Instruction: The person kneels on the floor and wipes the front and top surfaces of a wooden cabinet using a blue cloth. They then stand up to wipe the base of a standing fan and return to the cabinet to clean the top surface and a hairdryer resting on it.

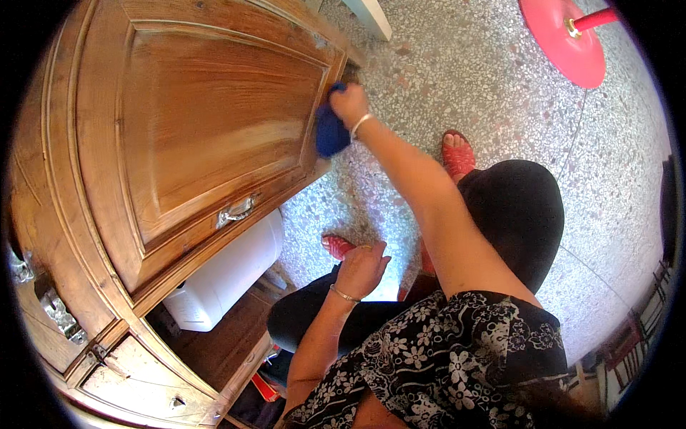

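A wooden cabinet door (225,118) with a raised panel fills the upper left of the head view. My right hand (351,104) grips a dark blue cloth (331,128) against the door's lower edge, somewhat blurred. Over my left knee, my left hand (364,268) is loosely bent; its palm and some fingers are turned away, so whether it holds anything cannot be seen. On the door's near side is a metal handle (236,212).
A white plastic container (228,273) stands in the cabinet below the door. The base of a red round stand (568,37) rests on the speckled floor (498,91) at the upper right. A pale furniture leg (372,19) is at the top.
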A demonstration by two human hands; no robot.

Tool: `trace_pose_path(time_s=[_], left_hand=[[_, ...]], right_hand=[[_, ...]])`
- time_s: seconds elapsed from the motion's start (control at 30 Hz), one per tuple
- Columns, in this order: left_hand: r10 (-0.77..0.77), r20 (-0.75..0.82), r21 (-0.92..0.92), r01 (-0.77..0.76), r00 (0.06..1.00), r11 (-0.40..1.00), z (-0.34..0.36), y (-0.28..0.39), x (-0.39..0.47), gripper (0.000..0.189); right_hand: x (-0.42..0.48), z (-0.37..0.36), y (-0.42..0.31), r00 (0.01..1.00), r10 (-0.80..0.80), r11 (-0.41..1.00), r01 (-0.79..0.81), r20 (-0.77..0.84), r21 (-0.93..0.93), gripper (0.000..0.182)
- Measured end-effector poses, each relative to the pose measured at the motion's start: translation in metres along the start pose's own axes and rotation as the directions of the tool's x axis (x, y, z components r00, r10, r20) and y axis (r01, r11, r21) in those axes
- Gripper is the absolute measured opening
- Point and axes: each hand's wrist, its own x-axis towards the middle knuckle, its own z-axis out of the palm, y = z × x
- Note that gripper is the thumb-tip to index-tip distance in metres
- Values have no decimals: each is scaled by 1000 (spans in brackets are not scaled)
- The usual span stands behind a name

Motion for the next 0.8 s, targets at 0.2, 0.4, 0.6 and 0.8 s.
trace_pose_path(time_s=[0.2, 0.4, 0.6, 0.8], left_hand=[[94, -141, -43, -101, 986, 994, 11, -7, 1, 24], [36, -16, -15, -36, 999, 999, -2, 4, 3, 22], [24, -28, -11, -24, 999, 1000, -7, 9, 9, 23], [9, -56, 1, -9, 998, 1000, -2, 1, 3, 31]], right_hand=[[30, -34, -49, 935, -184, 973, 218, -302, 83, 33], [-38, 0, 6, 986, -168, 985, 168, -16, -35, 32], [-139, 40, 34, 944, 19, 972, 59, 328, -226, 41], [-88, 32, 19, 907, 81, 991, -31, 413, -127, 33]])
